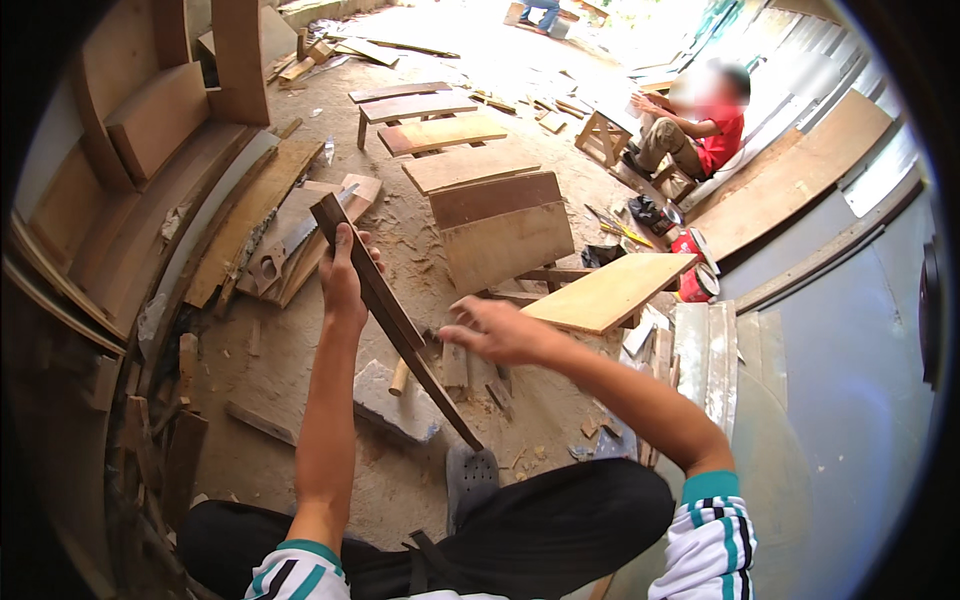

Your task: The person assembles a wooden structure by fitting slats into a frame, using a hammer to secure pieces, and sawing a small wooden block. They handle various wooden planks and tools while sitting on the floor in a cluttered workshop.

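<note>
My left hand (346, 280) is closed round the upper part of dark brown wooden strips (385, 312). A shorter strip seems to lie along a longer one, and they slant down toward a grey perforated shoe (470, 485). To the right of the strips, my right hand (490, 328) is held in the air, slightly blurred, with its fingers loosely bent and apart. Nothing shows in it. Below the strips, a light wooden handle (399, 378) rests by a pale stone-like block (395, 405); whatever the handle belongs to is partly hidden.
A handsaw (290, 245) lies on boards at the left. Several wooden stool-like pieces (500, 235) stand ahead, beside a light board (615, 292). Red cans (695, 265) stand at the right. A person in a red shirt (722, 130) sits farther back. Wood scraps litter the ground.
</note>
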`<state>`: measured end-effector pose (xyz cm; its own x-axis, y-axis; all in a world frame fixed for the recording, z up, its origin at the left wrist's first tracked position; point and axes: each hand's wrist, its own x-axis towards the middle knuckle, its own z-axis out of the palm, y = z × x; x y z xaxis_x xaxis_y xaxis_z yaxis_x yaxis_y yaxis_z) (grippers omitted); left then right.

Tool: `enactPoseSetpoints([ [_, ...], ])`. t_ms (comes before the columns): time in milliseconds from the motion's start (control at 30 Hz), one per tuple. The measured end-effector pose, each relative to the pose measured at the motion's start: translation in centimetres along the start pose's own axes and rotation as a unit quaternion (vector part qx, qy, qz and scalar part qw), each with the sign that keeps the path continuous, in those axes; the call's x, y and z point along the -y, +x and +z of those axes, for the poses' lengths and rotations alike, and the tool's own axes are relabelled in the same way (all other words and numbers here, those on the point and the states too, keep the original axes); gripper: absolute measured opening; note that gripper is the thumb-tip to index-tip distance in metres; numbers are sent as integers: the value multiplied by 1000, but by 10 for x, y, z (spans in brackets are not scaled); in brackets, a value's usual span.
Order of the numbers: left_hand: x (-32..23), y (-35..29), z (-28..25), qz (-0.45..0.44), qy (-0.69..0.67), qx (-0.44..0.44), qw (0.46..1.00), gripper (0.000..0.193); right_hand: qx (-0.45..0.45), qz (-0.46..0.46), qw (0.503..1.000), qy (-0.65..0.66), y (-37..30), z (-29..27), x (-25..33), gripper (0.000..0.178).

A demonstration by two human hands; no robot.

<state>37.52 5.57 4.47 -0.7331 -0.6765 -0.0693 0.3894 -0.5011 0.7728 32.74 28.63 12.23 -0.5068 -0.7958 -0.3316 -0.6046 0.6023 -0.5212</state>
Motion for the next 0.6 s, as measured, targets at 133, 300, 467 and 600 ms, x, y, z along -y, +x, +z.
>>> enactPoseSetpoints([
  [133, 10, -13, 29, 7, 51, 25, 998, 38, -31, -60, 990, 127, 24, 42, -3, 71],
  [300, 13, -6, 63, 63, 137, 81, 985, 36, -43, -59, 904, 420, 69, 56, -25, 55],
  [467, 10, 16, 73, 37, 131, 67, 988, 26, -31, -107, 782, 613, 92, 63, -35, 42],
  [600, 10, 24, 72, 15, 274, 52, 960, 47, -65, -91, 807, 580, 106, 60, -55, 40],
])
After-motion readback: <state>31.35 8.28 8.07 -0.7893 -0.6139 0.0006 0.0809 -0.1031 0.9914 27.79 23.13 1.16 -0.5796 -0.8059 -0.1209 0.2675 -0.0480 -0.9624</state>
